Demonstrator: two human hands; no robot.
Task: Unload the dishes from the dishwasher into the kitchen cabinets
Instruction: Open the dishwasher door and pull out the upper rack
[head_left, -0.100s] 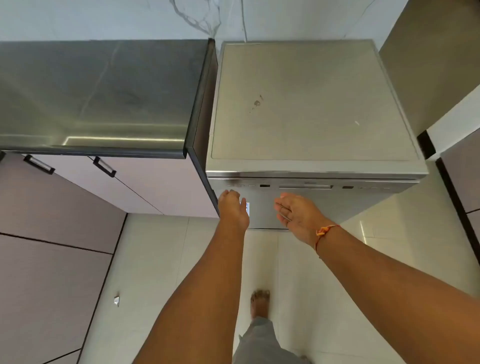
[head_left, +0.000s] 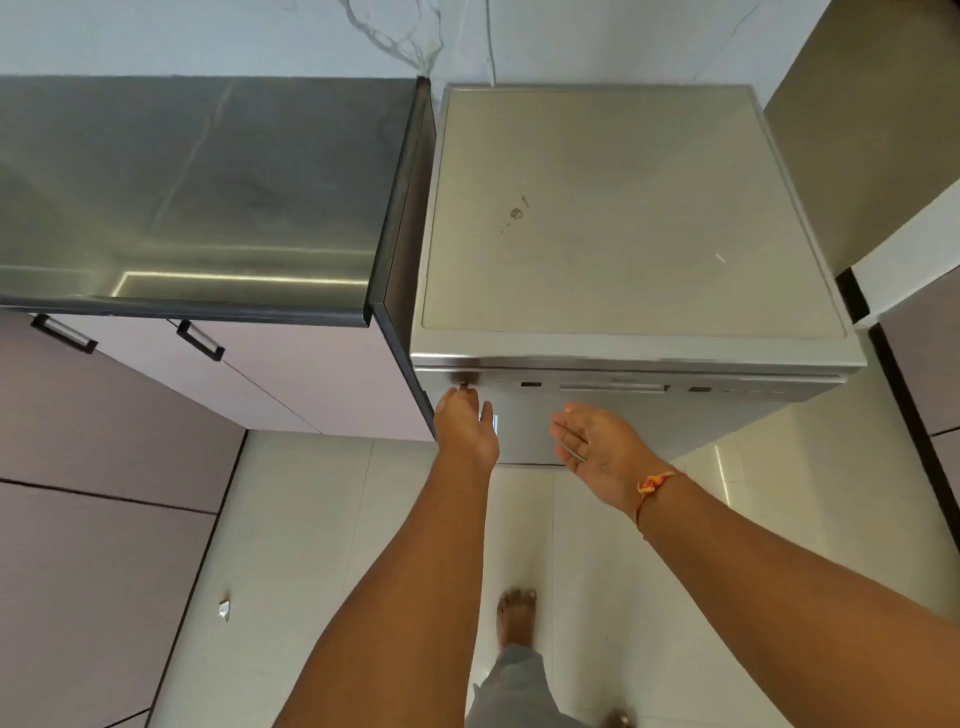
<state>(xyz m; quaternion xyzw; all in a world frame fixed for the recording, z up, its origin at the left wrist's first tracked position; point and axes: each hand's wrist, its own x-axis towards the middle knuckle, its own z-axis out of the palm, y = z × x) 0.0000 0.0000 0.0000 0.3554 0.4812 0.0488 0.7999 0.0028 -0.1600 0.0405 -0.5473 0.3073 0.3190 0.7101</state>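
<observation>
Steel-grey dishwasher (head_left: 623, 208) stands on the floor just beside the bench (head_left: 182, 182), door shut, top scuffed. Unloading not begun, I judge; no dishes in sight. Left hand (head_left: 465, 426) touches the door's top-left edge, grip unclear. Right hand (head_left: 597, 447) hovers near the door front, palm up, fingers straight, holding nothing.
</observation>
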